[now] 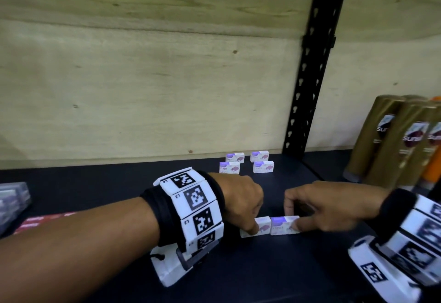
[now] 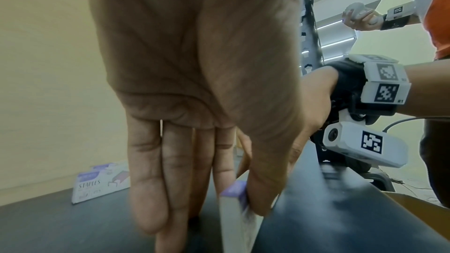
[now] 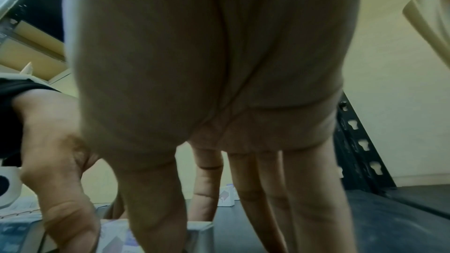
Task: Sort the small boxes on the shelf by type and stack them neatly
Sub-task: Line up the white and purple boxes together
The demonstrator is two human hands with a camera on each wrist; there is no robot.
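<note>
Black shelf surface (image 1: 262, 269) runs across the head view under a pale plywood back panel (image 1: 143, 75). At the far left edge lie a blurred grey stack (image 1: 13, 197) and, nearer, a flat red-and-white pack (image 1: 45, 221). Next comes the left forearm with a band of black-and-white coded tiles (image 1: 193, 207) round the wrist. The left hand (image 1: 241, 197) reaches down onto the left front box (image 1: 259, 226), a small white staples carton with purple print; the left wrist view shows the four fingers (image 2: 170, 170) long and pressed together behind the carton and the thumb on its near face, so the box is pinched between them, standing on the shelf. Touching it on the right is the right front box (image 1: 284, 225) of the same print, the two forming one short row near the shelf's front. The right hand (image 1: 329, 207) holds this second carton, thumb on its front face and curled fingers over the top and back. Behind the gap between the hands, near the back panel, four more staples boxes (image 1: 247, 164) stand upright in two rows of two, apart from one another. A black slotted upright (image 1: 310, 68) rises to their right. Farthest right stand golden shampoo bottles (image 1: 391, 140) close together, with something orange (image 1: 432, 173) beside them.
</note>
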